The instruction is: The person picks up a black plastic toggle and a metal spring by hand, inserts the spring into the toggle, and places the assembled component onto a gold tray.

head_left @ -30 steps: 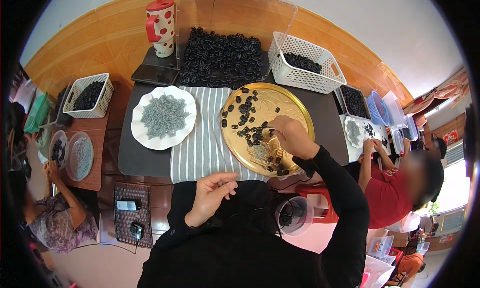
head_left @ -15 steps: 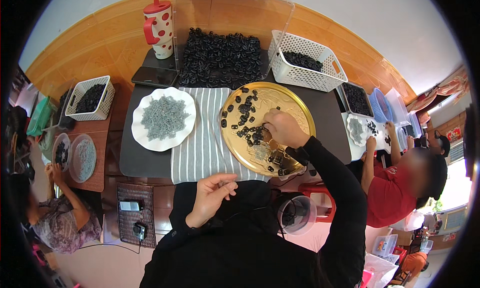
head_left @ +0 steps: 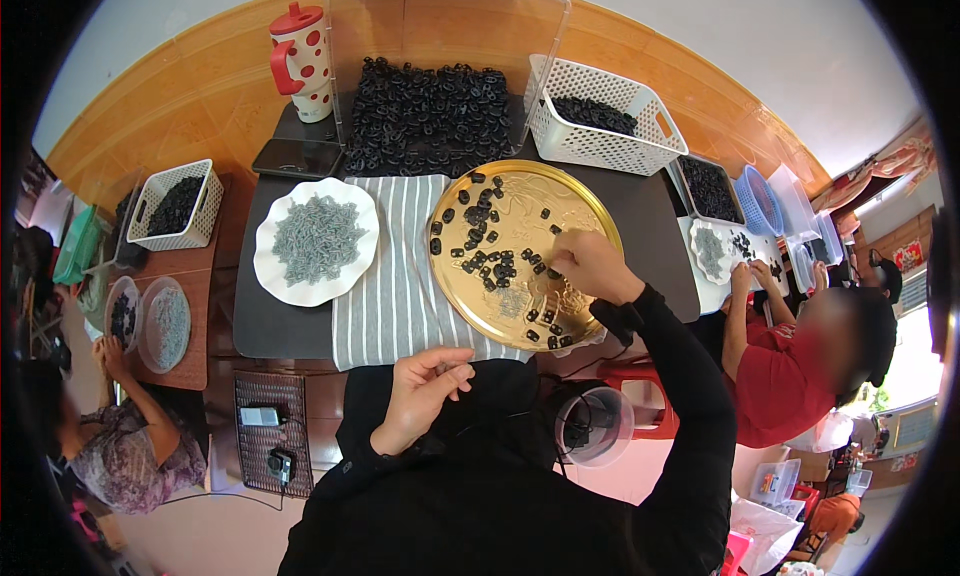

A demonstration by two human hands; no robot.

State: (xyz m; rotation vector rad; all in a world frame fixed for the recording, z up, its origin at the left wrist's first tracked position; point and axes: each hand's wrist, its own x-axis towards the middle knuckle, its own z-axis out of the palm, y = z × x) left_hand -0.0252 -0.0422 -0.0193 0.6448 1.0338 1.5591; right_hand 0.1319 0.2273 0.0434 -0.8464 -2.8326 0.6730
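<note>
Over the right side of a round gold tray [head_left: 585, 211], my right hand [head_left: 598, 266] reaches down with thumb and fingers pinched together. A small black oval piece [head_left: 553, 273] lies right at its fingertips; what the pinch holds is hidden. Several more black pieces [head_left: 500, 269] with holes are scattered on the tray, beside a small patch of thin pale pins [head_left: 512, 303]. In front of the table edge, my left hand [head_left: 425, 394] is raised with curled fingers and the thumb near them. Anything between them is too small to make out.
Left of the tray lie a striped cloth [head_left: 385, 316] and a scalloped white plate [head_left: 268, 261] heaped with grey pins. Behind stand a clear bin [head_left: 340, 86] of black pieces, a white basket [head_left: 600, 151], a phone [head_left: 297, 157] and a dotted tumbler [head_left: 300, 66]. People work at both sides.
My right hand has moved slightly toward me and right over the tray, and black pieces there lie more spread out. My left hand stays in place. The view has shifted slightly.
</note>
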